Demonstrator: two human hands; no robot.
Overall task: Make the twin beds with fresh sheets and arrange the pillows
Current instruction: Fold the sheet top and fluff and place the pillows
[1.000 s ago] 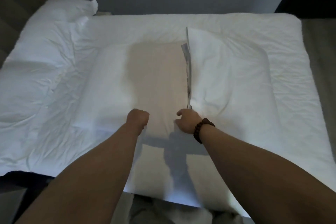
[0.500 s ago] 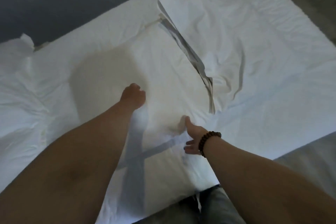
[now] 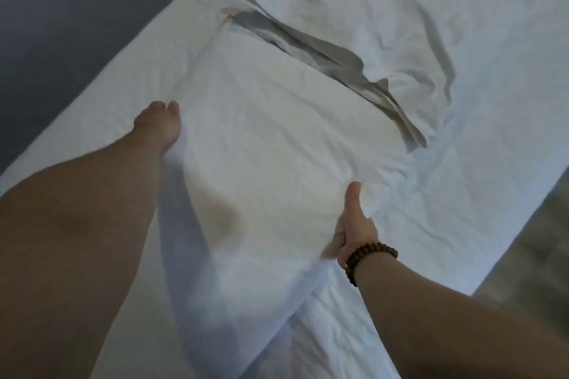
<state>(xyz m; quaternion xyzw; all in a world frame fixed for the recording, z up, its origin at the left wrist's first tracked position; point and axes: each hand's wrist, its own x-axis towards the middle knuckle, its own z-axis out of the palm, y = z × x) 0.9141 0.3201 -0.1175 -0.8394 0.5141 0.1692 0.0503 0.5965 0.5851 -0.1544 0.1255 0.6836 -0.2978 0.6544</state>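
Outstretched right hand (thumb on top) grips the pillow; left hand seemingly clutches its opposite edge.

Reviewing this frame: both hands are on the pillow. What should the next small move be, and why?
Probably push the pillow forward into the pillowcase. The left hand and right hand appear to grip its two sides. Its far end sits at the case's gaping mouth, and nearly all of the pillow lies outside the case.
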